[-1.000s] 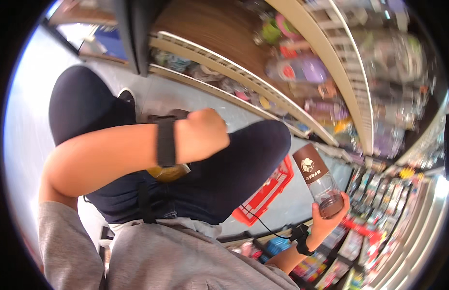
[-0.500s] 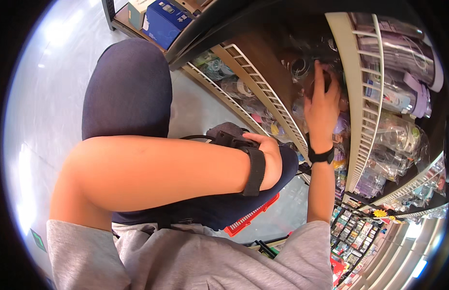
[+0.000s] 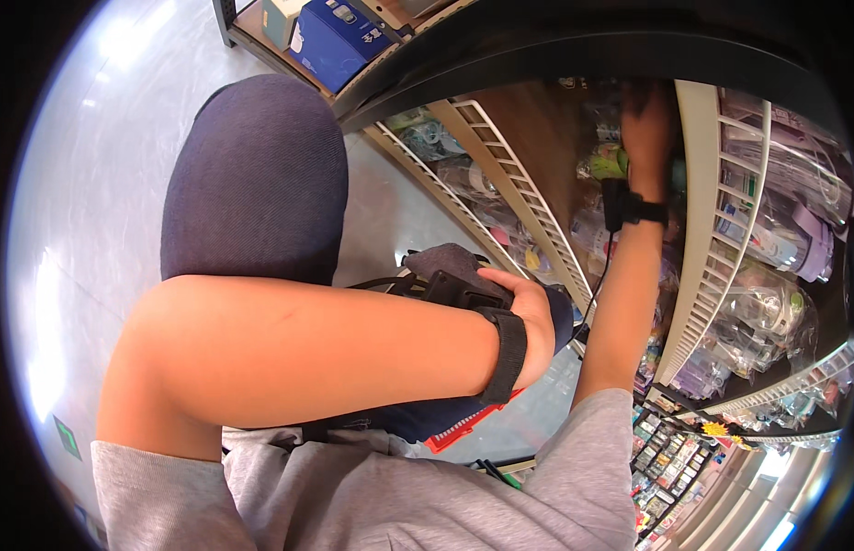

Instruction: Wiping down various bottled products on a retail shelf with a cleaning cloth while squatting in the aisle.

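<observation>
My right arm reaches far into a shelf compartment. My right hand (image 3: 647,133) is in dark shadow there, its fingers too dim to make out. Beside it lie clear-wrapped goods, among them a package with a bright green part (image 3: 609,161). A black wrist strap with a small dark box (image 3: 624,204) is on that arm. My left forearm crosses my lap, and my left hand (image 3: 530,331) rests over my knee. Its visible finger is stretched out; the others are hidden. Next to it is a black device (image 3: 459,289) by the wrist strap, with a dark grey rounded thing (image 3: 442,260) behind.
White wire rails (image 3: 523,179) edge the shelves. Wrapped bottles (image 3: 767,234) fill the shelf on the right. A blue box (image 3: 339,41) stands on a low rack at the top. A red basket (image 3: 463,430) sits on the floor below my knee. My other knee (image 3: 257,184) is raised at left.
My right hand has gone deeper into the compartment, and its wrist has turned so the small box shows. The view has shifted a little. My left hand stays over my knee.
</observation>
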`<state>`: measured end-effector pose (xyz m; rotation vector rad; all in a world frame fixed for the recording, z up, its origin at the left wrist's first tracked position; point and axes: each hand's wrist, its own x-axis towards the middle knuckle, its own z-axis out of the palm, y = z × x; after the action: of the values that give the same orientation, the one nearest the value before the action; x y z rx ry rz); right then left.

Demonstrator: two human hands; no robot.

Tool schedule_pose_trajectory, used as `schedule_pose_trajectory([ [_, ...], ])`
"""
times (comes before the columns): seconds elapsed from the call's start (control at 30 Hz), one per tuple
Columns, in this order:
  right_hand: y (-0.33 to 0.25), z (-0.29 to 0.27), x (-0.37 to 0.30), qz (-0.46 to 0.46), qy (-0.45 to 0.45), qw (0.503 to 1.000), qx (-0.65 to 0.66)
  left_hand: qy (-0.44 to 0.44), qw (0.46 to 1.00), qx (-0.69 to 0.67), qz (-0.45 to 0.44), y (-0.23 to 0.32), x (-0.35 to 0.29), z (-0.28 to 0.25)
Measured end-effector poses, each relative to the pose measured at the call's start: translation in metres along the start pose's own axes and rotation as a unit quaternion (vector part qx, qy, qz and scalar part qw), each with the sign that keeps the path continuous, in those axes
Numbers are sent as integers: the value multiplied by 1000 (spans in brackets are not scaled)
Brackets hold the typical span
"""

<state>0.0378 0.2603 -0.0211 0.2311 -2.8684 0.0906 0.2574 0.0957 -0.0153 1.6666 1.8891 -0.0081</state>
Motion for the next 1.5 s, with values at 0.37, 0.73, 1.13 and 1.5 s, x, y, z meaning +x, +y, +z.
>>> schedule_pose_trajectory([
  [0.37, 28, 16, 37, -214, 24, 967, -137, -27, 999, 20, -24, 0, 8, 5],
  [0.73, 27, 31, 28, -211, 72, 941, -253, -42, 997, 38, -49, 5, 19, 13],
  [1.13, 93, 52, 55, -130, 68, 959, -242, -21, 998, 50, -36, 4, 20, 12],
  [1.5, -63, -41, -108, -206, 94, 955, -193, -19, 997, 62, -41, 4, 15, 19],
])
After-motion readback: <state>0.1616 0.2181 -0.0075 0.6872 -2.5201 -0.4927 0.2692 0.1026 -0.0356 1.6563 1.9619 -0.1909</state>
